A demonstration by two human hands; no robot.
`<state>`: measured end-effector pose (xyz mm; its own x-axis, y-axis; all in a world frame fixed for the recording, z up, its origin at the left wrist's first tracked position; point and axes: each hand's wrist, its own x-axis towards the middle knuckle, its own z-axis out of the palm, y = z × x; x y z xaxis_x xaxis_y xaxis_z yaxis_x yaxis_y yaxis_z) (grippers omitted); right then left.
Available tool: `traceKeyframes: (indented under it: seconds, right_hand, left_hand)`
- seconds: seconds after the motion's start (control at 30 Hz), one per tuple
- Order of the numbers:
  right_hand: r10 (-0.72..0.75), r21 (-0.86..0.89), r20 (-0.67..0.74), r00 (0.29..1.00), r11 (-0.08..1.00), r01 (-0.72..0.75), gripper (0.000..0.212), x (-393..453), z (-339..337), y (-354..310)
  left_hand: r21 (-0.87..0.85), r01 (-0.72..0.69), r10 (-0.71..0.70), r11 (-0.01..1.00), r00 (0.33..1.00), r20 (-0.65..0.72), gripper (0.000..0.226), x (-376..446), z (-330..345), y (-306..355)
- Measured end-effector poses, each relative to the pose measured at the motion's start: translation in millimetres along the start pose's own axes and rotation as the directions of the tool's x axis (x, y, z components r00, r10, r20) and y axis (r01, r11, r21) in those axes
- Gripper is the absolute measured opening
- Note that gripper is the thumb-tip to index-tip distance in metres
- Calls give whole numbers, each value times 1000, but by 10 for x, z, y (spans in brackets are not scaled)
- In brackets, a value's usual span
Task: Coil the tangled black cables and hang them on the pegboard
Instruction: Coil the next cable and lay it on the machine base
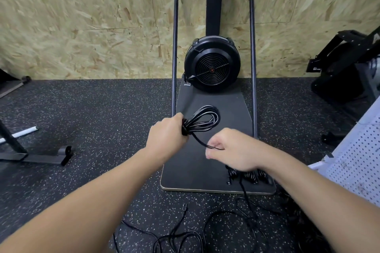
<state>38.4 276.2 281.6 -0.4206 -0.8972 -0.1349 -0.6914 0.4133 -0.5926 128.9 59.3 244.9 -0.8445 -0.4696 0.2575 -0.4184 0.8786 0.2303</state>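
Head view: a coiled black cable [202,119] is gripped at its gathered end by the left hand [167,135], whose fingers are curled round the bundle, while the loops fan out to the right over a dark platform board [205,178]. A single free strand is led from the bundle down to the right hand [230,149], where it is pinched between curled fingers; that hand is somewhat blurred. Both hands are held above the board, near each other but apart.

More black cables [249,176] are seen lying bunched on the near right part of the board, partly hidden by the right forearm. Loose tangled cables [185,236] are spread on the speckled rubber floor [92,119] just in front of the board, with a plug [184,207] lying at one end.

A white pegboard [357,166] is seen at the right edge, leaning at an angle. A black fan-wheel machine [212,63] inside a tubular frame [174,47] is set at the board's far end against a chipboard wall [82,16].
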Motion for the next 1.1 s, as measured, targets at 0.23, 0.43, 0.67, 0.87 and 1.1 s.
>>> traceKeyframes:
  seconds: [0.23,0.43,0.67,0.87,1.1]
  right_hand:
    - [-92,104,-160,983,988,110,28,-89,-160,-179]
    - [2,251,-299,954,965,77,23,94,-223,274]
    - [252,440,-164,954,884,-158,47,107,-125,578]
    - [299,578,-89,950,792,-195,16,93,-66,853]
    - [261,477,46,964,843,-251,36,106,60,682]
  left_hand:
    - [303,-271,205,914,951,232,56,-139,175,43]
    - [168,-512,436,842,830,347,52,-492,145,312]
    - [58,-548,521,834,819,242,67,-646,94,337]
    - [-186,-412,431,892,899,75,64,-515,-43,190]
    - [-499,-159,231,852,969,85,64,-405,-39,128]
